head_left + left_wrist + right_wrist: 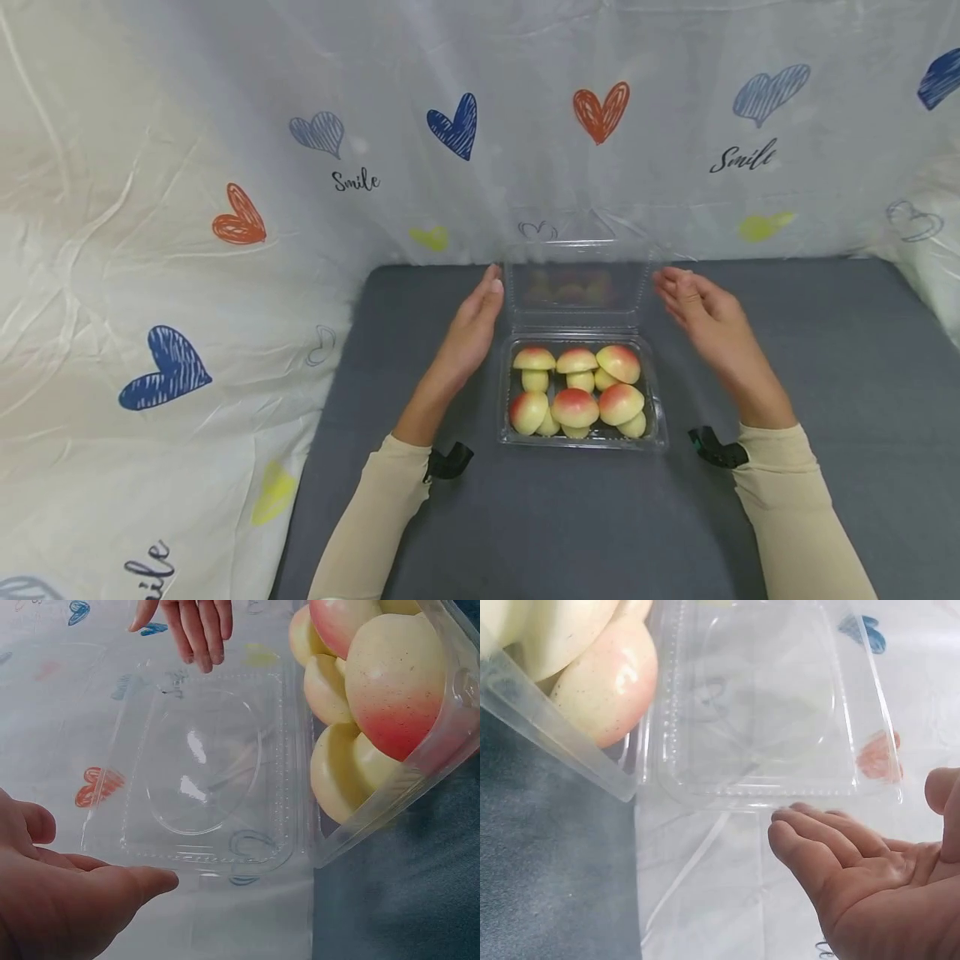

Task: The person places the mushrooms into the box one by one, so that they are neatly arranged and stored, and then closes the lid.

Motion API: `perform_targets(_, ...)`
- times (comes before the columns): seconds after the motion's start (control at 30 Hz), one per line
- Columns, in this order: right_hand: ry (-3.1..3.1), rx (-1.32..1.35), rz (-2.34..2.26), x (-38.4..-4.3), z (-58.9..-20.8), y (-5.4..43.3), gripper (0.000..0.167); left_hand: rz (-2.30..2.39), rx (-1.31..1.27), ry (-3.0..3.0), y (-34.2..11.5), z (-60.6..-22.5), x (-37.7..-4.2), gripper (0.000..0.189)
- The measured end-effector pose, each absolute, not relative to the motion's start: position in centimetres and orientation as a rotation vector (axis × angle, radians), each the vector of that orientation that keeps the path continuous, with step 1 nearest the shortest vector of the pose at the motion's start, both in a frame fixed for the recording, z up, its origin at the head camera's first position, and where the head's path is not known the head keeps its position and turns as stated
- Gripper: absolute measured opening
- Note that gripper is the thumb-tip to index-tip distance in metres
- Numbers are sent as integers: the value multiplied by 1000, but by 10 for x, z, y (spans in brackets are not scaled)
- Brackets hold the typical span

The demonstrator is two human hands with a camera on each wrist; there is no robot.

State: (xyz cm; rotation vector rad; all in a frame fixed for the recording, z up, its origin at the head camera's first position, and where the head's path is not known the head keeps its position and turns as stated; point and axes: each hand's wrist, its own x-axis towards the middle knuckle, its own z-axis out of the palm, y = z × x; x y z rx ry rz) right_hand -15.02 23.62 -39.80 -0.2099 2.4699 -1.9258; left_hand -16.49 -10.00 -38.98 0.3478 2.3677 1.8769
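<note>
A clear plastic clamshell box stands on the grey table, its tray (585, 446) toward the person and its hinged lid (573, 318) raised at the back. Several mushroom-shaped pieces (576, 408) with red-and-yellow caps and pale stems lie in the tray in two rows. My left hand (471, 327) is beside the lid's left edge, its fingers extended. On the other side, my right hand (708, 321) has its fingertips close to the lid's right edge, palm turned inward. Whether either hand touches the lid (206, 765) I cannot tell. Neither hand holds anything.
A white sheet (525, 50) printed with hearts and "Smile" hangs behind the table (570, 525) and covers the left side. Each wrist carries a black strap mount (450, 461). The table's back edge runs just behind the box.
</note>
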Motion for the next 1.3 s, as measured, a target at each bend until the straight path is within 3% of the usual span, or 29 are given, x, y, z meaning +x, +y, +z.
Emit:
perform_targets(0.83, 2594, -439, -2066, -101, -385, 237, 51, 1927, 510, 2390, -102, -383, -116, 61)
perform_targets(1.3, 2576, -470, -2040, -69, -391, 235, 42, 1938, 458, 2418, -106, -394, -88, 56)
